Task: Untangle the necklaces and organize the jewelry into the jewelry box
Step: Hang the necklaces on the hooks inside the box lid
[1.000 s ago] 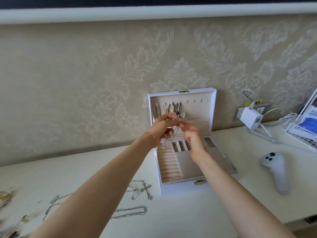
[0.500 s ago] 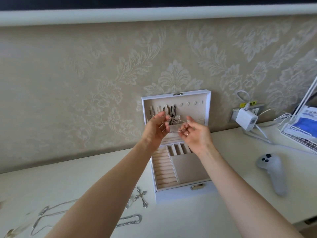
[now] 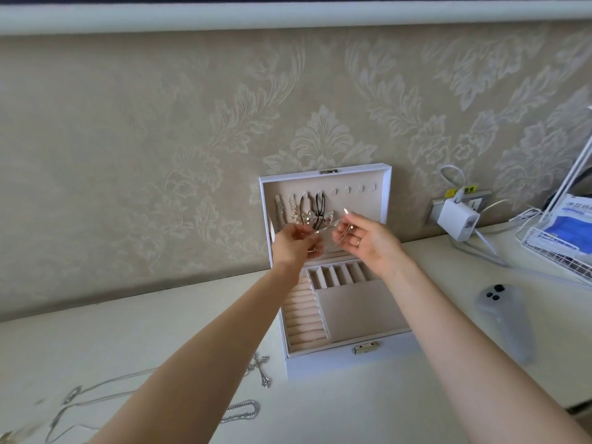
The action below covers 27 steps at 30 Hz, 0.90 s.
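Necklace (image 3: pixel 325 228) pinched between left hand (image 3: pixel 296 244) and right hand (image 3: pixel 368 243) before the jewelry box lid (image 3: pixel 368 201); hanging it likely needs a free hook (image 3: pixel 347 189).

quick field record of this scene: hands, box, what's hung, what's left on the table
left hand: pinches thin chain
right hand: holds the chain's other end
jewelry box: open, lid upright against wall
necklaces: hang on left hooks in lid
bare hooks: four, right side of lid
table: cross necklace, silver chain lying loose
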Tool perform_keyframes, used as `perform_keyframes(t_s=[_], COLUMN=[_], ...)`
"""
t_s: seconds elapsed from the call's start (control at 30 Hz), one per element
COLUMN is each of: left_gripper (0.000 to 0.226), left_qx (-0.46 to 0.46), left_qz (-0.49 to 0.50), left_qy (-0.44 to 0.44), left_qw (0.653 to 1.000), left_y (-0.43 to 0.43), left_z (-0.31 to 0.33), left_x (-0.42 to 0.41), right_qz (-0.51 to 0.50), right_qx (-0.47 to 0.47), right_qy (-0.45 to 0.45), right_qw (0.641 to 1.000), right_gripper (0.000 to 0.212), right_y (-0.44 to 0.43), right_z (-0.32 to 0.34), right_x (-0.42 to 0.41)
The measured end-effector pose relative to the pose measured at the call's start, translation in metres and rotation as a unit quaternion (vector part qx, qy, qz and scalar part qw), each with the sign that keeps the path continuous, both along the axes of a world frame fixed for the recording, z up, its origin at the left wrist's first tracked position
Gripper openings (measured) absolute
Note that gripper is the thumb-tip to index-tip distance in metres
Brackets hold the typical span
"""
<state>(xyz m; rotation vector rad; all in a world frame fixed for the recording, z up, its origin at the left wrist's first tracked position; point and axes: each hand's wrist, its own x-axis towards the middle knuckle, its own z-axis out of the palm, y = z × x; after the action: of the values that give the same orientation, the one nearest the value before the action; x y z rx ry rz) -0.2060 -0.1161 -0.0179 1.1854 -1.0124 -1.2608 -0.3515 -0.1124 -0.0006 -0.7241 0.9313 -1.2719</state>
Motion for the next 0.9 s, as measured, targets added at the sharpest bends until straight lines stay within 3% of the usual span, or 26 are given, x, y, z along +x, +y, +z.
perform_keyframes(t_s=[0.1, 0.23, 0.33, 0.43, 0.6, 0.73, 0.9], left_gripper=[0.016, 0.02, 0.011, 0.016, 0.013, 0.01, 0.015], left_qx=[0.03, 0.028, 0.01, 0.006, 0.002, 0.069, 0.191], left_qz=[-0.019, -0.033, -0.043, -0.047, -0.087, -0.079, -0.039], left_qy=[-0.017, 0.027, 0.024, 0.007, 0.003, 0.098, 0.293], left_qw=[0.999, 0.999, 0.999, 0.999, 0.996, 0.99, 0.936], left_y=[0.005, 0.006, 0.002, -0.003, -0.003, -0.006, -0.012], left_z=[-0.006, -0.008, -0.009, -0.009, -0.006, -0.002, -0.007], left_x=[-0.008, -0.02, -0.026, -0.03, -0.036, -0.037, -0.038], right_qz=[-0.041, -0.054, -0.071, -0.085, -0.198, -0.244, -0.245], right_qx=[-0.009, -0.024, -0.031, -0.04, -0.065, -0.13, -0.179], right_qy=[-0.01, 0.013, 0.073, 0.126, 0.154, 0.25, 0.351], right_qw=[0.999, 0.998, 0.994, 0.988, 0.966, 0.928, 0.886], right_gripper=[0.011, 0.019, 0.025, 0.03, 0.023, 0.02, 0.02], right_y=[-0.007, -0.016, -0.02, -0.027, -0.043, -0.051, -0.059], right_z=[0.002, 0.007, 0.012, 0.013, 0.012, 0.011, 0.01], right_x=[0.003, 0.006, 0.009, 0.01, 0.016, 0.023, 0.028])
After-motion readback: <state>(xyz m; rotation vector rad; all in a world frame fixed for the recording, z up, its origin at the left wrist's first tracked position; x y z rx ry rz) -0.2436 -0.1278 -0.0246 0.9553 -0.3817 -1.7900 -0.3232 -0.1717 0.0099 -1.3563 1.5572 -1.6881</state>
